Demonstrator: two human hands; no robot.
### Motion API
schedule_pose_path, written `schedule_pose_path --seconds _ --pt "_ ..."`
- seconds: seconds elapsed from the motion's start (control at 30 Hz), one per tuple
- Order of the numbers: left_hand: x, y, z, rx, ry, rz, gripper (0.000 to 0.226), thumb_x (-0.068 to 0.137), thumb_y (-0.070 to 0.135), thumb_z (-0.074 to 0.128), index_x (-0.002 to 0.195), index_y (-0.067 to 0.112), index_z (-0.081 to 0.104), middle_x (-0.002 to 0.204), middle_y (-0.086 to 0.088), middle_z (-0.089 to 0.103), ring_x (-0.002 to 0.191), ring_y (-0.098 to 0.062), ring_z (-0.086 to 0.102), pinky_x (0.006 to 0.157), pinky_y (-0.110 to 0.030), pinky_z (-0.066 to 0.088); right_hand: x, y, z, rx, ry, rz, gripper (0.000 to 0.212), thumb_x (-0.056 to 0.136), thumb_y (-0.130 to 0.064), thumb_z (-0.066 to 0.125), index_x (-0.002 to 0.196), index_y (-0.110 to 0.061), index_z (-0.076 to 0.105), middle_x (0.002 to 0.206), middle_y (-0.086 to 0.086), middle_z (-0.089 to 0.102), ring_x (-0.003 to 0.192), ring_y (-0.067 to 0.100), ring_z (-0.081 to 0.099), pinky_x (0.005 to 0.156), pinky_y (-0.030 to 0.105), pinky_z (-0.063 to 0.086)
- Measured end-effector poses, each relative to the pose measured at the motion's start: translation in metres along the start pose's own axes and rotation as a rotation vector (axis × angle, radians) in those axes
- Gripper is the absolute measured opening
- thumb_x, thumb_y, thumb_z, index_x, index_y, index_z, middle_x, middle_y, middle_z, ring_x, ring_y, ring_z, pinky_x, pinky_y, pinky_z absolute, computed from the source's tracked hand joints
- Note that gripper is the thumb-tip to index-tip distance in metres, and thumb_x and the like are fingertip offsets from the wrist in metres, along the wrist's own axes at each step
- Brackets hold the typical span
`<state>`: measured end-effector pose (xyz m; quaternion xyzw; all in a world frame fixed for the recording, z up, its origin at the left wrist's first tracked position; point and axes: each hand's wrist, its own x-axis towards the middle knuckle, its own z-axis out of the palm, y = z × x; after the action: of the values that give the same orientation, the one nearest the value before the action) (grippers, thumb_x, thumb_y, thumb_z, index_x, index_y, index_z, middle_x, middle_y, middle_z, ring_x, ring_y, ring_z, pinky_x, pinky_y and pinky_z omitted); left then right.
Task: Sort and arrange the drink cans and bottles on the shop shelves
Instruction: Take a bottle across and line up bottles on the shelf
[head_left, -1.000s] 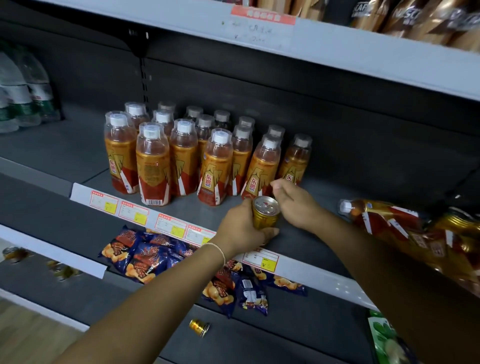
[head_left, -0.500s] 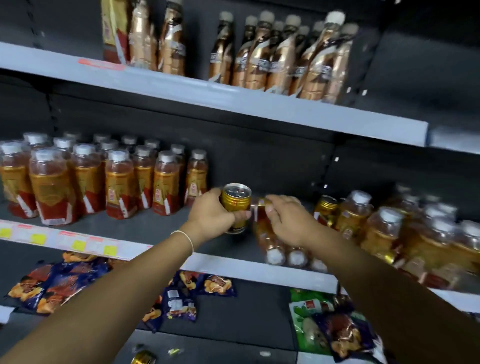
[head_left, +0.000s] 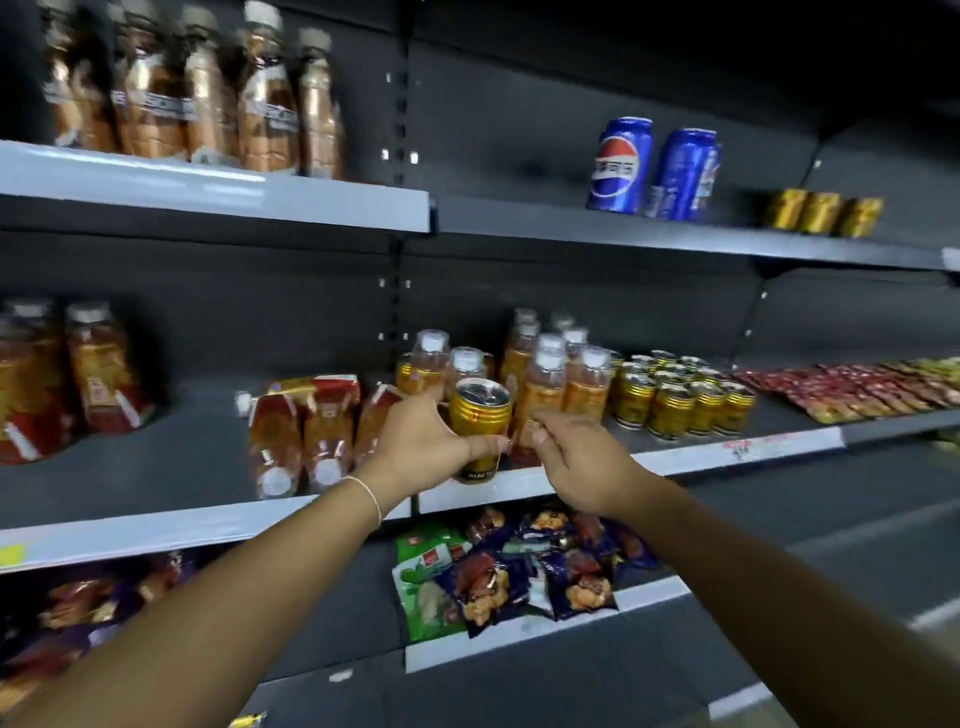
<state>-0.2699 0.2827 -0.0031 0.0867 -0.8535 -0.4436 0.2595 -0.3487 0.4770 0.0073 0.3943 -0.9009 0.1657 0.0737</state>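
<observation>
My left hand (head_left: 423, 447) grips a gold drink can (head_left: 479, 423) upright in front of the middle shelf (head_left: 597, 475). My right hand (head_left: 576, 457) hovers just right of the can with loosely curled fingers and holds nothing. Behind the can stand several orange bottles with white caps (head_left: 550, 384). Several more of these bottles lie on their sides (head_left: 306, 431) to the left. A block of gold cans (head_left: 675, 397) stands on the same shelf to the right.
Two blue cola cans (head_left: 654, 166) and three gold cans (head_left: 823, 212) stand on the upper right shelf; brown bottles (head_left: 208, 98) fill the upper left. Orange bottles (head_left: 67, 374) stand at far left. Red snack packs (head_left: 857, 387) lie at right. Snack bags (head_left: 519, 566) fill the lower shelf.
My view has swung right and up along the shelves. My left hand carried the gold can rightward with it, and my right hand stayed beside the can.
</observation>
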Motion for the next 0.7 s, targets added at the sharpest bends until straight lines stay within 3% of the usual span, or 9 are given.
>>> schedule_pose_path --seconds 0.2,0.33,0.47,0.57,0.7 --pt "0.006 0.036 0.083 -0.015 -0.134 0.056 0.061 0.054 0.053 0.09 0.102 0.034 0.059 0.1 0.016 0.068 0.089 -0.002 0.064 0.078 -0.023 0.052 -0.046 0.071 -0.018 0.035 0.055 0.138 0.037 0.106 -0.029 0.034 0.137 -0.018 0.052 0.134 0.007 0.06 0.124 0.027 0.051 0.102 0.037 0.042" --pt "0.014 0.047 0.126 -0.011 -0.197 0.073 0.062 0.053 0.058 0.088 0.101 0.039 0.054 0.094 0.024 0.062 0.088 0.001 0.06 0.074 -0.019 0.047 -0.056 0.105 -0.026 0.018 0.059 0.21 0.037 0.107 -0.03 0.031 0.133 -0.017 0.054 0.133 0.008 0.06 0.118 0.024 0.053 0.101 0.039 0.044" --pt "0.03 0.052 0.169 -0.03 -0.257 0.075 0.061 0.053 0.059 0.086 0.101 0.042 0.052 0.089 0.026 0.06 0.082 0.008 0.056 0.063 -0.012 0.041 -0.05 0.135 -0.037 0.102 0.116 0.208 0.034 0.107 -0.028 0.032 0.126 -0.017 0.058 0.122 0.004 0.065 0.105 0.019 0.058 0.09 0.036 0.048" --pt "0.05 0.054 0.201 -0.045 -0.299 0.084 0.06 0.057 0.055 0.085 0.107 0.037 0.057 0.093 0.021 0.063 0.086 0.002 0.058 0.066 -0.016 0.044 -0.037 0.162 -0.043 0.18 0.162 0.238 0.032 0.107 -0.032 0.034 0.121 -0.019 0.059 0.109 0.003 0.067 0.093 0.015 0.058 0.077 0.03 0.046" --pt "0.08 0.06 0.242 -0.038 -0.295 0.097 0.039 0.062 0.05 0.083 0.086 0.043 0.053 0.083 0.022 0.06 0.077 0.004 0.054 0.063 -0.016 0.042 -0.013 0.199 -0.05 0.296 0.111 0.296 0.037 0.103 -0.042 0.043 0.136 -0.026 0.05 0.117 -0.009 0.061 0.106 0.013 0.058 0.082 0.029 0.047"
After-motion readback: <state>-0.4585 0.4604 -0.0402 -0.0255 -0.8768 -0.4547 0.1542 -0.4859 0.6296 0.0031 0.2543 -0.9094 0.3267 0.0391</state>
